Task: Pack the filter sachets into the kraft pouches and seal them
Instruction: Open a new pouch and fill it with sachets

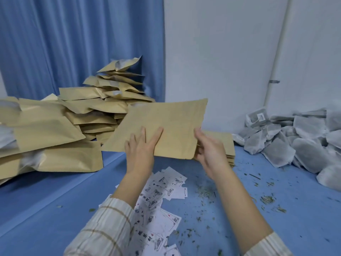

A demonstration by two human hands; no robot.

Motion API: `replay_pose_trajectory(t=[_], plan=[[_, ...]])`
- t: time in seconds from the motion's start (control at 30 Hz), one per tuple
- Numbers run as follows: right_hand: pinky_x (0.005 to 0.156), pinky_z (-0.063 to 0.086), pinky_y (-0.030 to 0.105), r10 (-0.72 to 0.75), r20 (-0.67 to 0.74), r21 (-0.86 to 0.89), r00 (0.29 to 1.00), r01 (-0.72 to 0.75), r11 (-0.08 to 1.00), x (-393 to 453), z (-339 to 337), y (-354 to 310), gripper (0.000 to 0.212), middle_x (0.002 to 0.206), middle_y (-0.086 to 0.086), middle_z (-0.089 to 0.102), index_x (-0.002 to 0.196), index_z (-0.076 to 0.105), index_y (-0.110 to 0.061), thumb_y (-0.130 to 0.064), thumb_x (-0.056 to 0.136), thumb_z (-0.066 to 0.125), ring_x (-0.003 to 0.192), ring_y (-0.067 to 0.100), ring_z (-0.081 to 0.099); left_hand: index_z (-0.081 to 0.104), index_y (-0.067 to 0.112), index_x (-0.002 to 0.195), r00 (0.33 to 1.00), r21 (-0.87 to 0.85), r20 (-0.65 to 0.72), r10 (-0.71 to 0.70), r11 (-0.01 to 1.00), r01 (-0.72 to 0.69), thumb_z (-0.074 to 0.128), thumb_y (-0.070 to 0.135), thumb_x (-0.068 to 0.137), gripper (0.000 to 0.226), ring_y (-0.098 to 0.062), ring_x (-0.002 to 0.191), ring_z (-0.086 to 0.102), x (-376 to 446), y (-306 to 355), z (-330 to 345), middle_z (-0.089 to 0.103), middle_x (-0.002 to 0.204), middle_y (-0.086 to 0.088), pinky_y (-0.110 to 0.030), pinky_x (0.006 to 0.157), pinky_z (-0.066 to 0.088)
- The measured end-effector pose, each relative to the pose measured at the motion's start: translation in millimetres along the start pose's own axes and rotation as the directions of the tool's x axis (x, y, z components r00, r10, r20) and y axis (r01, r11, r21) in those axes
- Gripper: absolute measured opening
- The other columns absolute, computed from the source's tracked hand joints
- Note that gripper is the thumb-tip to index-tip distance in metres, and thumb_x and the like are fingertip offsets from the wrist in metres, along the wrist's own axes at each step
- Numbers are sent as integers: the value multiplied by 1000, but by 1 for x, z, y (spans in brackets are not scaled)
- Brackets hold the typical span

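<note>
While both hands hold it above the blue tabletop, a flat kraft pouch hangs tilted in mid-air. The left hand lies against its near face with fingers straight and spread, thumb hidden behind the lower edge; this grip is flat, not curled. The right hand takes the pouch's lower right corner, fingers bent round the edge in a pinching grip.

Just behind the right-hand grip, a low stack of empty pouches rests on the tabletop. Well out beyond that grip, a heap of grey filter sachets lies against the white wall. Off to the far side of the left-hand grip, filled pouches are piled high before a blue curtain. Beneath the forearms, printed white cards are scattered, and green leaf crumbs speckle the surface under and outward of the right wrist. Striped sleeves cover both arms to the forearm.
</note>
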State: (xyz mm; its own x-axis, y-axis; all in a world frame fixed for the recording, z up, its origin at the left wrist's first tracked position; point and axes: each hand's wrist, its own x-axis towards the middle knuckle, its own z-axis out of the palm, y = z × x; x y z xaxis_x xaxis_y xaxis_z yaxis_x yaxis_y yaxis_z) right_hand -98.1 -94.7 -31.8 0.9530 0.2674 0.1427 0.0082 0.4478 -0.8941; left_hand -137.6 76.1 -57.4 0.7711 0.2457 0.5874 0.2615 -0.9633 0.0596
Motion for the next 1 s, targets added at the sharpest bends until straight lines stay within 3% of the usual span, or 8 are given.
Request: replay_pose_trajectory(t=[0.13,0.3,0.37,0.47,0.6,0.7,0.87,1.0], plan=[[63,59,30,104,-178,17,978,-103,995,-6,-8,27,9,95,10,71,93,67,-7,-11,91,59,82,20,69,-3,41,148,988,8,154,3,1000,-4,48,-4,82,95,-34,132,26,-21,-9,12,11,154,-12,-42,109,23],[51,55,24,243,-225,146,944,-214,966,-5,-19,49,14,86,9,69,100,64,-2,-1,86,62,76,19,67,1,38,150,814,-448,550,186,889,99,65,20,78,98,-22,146,-8,-29,-11,18,-8,159,3,-47,117,13],[49,54,24,260,-210,148,942,-232,961,-4,-23,55,12,83,10,69,96,64,-3,2,86,60,73,19,67,9,37,150,755,-692,578,309,676,254,63,14,74,96,-14,145,8,-31,-1,15,3,159,11,-36,110,31],[46,53,25,293,-190,162,937,-265,951,-7,-26,61,7,82,13,69,92,62,-3,-3,90,56,70,21,66,29,33,147,839,-796,496,226,503,336,55,12,82,73,-3,120,42,-36,27,12,31,151,10,-22,91,42],[45,52,27,328,-237,224,915,-277,934,-9,-36,65,12,87,14,69,93,61,-4,-12,94,52,74,22,65,48,31,137,835,-769,526,162,511,385,47,22,88,49,-12,124,46,-41,61,14,50,137,8,-32,105,37],[46,52,26,367,-199,225,908,-323,919,-13,-46,72,15,77,10,71,96,63,-4,-13,93,52,64,17,67,60,35,106,821,-723,567,67,518,457,40,33,91,25,-11,95,56,-43,76,15,60,112,5,-25,78,45],[52,54,22,305,-222,181,926,-268,946,-17,-56,79,11,83,11,73,94,68,-2,-2,86,61,74,17,71,27,25,148,856,-576,514,-56,717,393,32,41,98,52,-28,132,39,-47,94,34,38,147,-5,-40,106,35],[50,53,26,313,-238,150,919,-283,947,-19,-56,83,14,72,14,72,73,72,-3,2,82,63,63,21,70,33,25,145,856,-627,499,-134,626,463,36,51,95,56,-27,128,45,-53,107,43,49,140,-5,-38,105,36]])
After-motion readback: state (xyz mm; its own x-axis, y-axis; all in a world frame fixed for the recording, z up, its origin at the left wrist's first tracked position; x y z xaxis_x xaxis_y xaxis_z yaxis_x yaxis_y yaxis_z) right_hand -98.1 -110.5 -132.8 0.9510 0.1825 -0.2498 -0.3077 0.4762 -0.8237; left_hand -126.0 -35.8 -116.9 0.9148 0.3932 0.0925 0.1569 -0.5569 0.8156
